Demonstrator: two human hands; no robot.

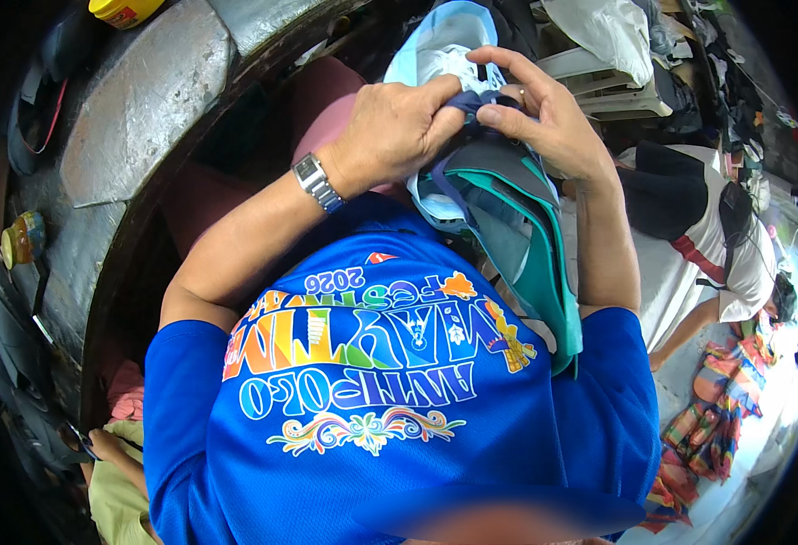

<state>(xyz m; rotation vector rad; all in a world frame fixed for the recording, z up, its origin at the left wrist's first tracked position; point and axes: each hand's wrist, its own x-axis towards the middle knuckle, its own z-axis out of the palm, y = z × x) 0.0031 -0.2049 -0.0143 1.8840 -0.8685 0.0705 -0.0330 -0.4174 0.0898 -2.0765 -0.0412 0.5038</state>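
A soft, bag-like fabric piece (558,291) in teal, grey and light blue hangs over my lap, against my blue shirt. Its light blue end (404,68) stands up beyond my hands, around crumpled white material (449,62). My left hand (403,127), with a metal watch on the wrist, is closed on a navy fabric strip (472,102). Opposite it, my right hand (549,118) has thumb and bent fingers at the same strip, with the index finger arched above. Part of the strip is hidden beneath my fingers.
A worn grey work surface (144,100) curves along the left, bearing a yellow container (124,11) and a small jar (23,238). A white plastic chair (599,86) stands at upper right. Another person (735,236) is at right, near colourful cloth (708,409); someone else's hand (106,445) shows lower left.
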